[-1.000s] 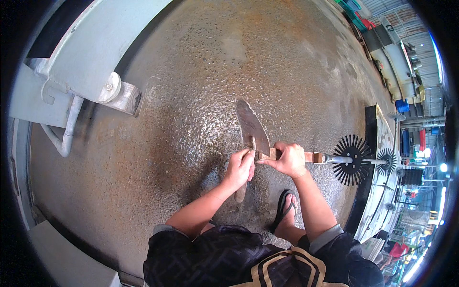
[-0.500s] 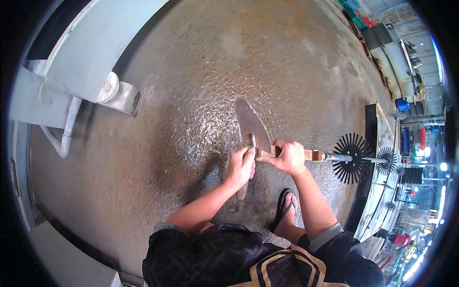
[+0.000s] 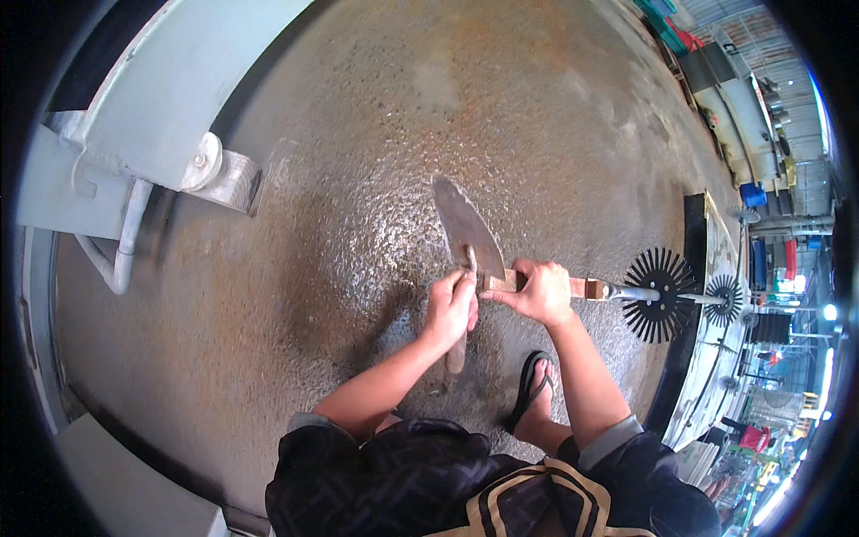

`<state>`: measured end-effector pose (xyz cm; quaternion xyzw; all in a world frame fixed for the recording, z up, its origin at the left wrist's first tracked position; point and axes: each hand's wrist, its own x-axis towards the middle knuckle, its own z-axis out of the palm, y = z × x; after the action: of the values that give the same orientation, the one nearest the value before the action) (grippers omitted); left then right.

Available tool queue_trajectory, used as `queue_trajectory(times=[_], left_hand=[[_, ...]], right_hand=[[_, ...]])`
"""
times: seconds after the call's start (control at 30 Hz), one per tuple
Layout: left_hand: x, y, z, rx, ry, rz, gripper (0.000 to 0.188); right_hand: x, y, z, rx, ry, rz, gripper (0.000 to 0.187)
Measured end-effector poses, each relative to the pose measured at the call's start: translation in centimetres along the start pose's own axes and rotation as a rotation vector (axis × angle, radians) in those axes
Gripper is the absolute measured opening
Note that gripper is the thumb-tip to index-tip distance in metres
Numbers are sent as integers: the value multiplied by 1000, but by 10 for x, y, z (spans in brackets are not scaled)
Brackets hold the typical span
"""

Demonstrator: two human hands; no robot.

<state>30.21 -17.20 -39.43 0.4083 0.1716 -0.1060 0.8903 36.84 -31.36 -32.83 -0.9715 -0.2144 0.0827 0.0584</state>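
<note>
In my left hand (image 3: 450, 309) is the wooden handle of a trowel, my fingers wrapped round it. The trowel's pointed grey blade (image 3: 468, 225) stretches away from me, worn and stained, and the handle's butt shows below my fist. My right hand (image 3: 543, 294) is closed round a flat wooden bar (image 3: 577, 288). The bar's left end lies at the base of the blade, beside my left hand; whether it presses on the metal I cannot tell. Part of the bar is hidden under my fingers.
Wet, rough concrete floor (image 3: 358, 116) spreads all round. A pale machine frame with a roller (image 3: 202, 161) stands at the left. Black toothed discs (image 3: 659, 295) on a metal shaft border a bench (image 3: 716, 376) at the right. My sandalled foot (image 3: 537, 389) is below my right hand.
The trowel blade has shifted slightly away from me and to the left, its tip now higher in view. Both hands keep their grips almost in place.
</note>
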Motion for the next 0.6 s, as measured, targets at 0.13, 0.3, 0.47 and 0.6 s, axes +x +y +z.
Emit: queue_trajectory(times=[0.13, 0.3, 0.47, 0.6], left_hand=[[-8, -8, -2, -20, -30, -33, 30], [-11, -6, 0, -28, -19, -21, 30], [-3, -8, -5, -28, -10, -53, 29], [-11, -8, -2, -79, 7, -82, 30]], right_hand=[[-1, 2, 2, -6, 14, -9, 61], [0, 2, 3, -7, -5, -13, 61], [-1, 3, 7, -30, 11, -10, 62], [-2, 2, 6, 4, 3, -22, 61]])
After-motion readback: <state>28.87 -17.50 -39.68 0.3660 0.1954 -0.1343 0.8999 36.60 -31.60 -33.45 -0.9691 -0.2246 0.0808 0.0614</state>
